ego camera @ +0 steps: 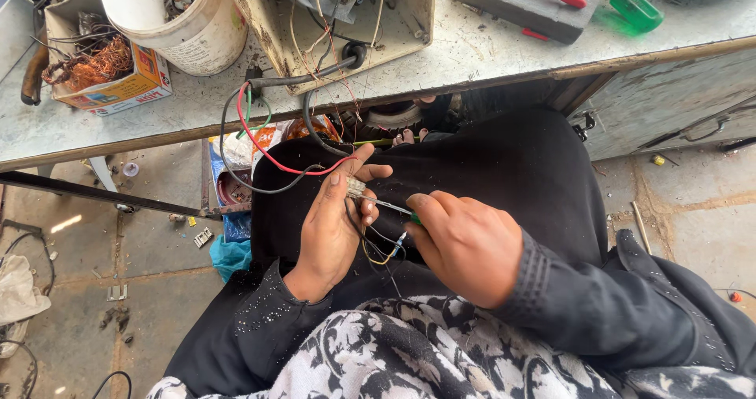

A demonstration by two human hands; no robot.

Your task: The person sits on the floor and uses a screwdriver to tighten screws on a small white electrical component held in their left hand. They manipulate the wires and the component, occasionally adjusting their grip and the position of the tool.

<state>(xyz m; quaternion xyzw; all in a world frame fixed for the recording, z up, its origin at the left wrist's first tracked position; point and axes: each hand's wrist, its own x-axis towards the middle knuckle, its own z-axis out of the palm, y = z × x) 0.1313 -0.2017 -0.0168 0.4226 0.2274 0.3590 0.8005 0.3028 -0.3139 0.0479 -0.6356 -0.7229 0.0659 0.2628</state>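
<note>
Big grey metal bench (pixel 488 53) runs across the top, scratched up and cluttered. On it sits a beige housing (pixel 346 21) with wires spilling out, a white bucket (pixel 185 21) just left of it, and a cardboard box of copper wire (pixel 98 64) further left. A green-handled screwdriver (pixel 626 1) lies at the far right. Below, over the lap, the left hand (pixel 331 230) has its grip closed around a small clear connector (pixel 356 187), where red and black wires (pixel 264 151) from the housing end. The right hand (pixel 465 245) pinches a thin screwdriver (pixel 391 207), its tip touching the connector.
</note>
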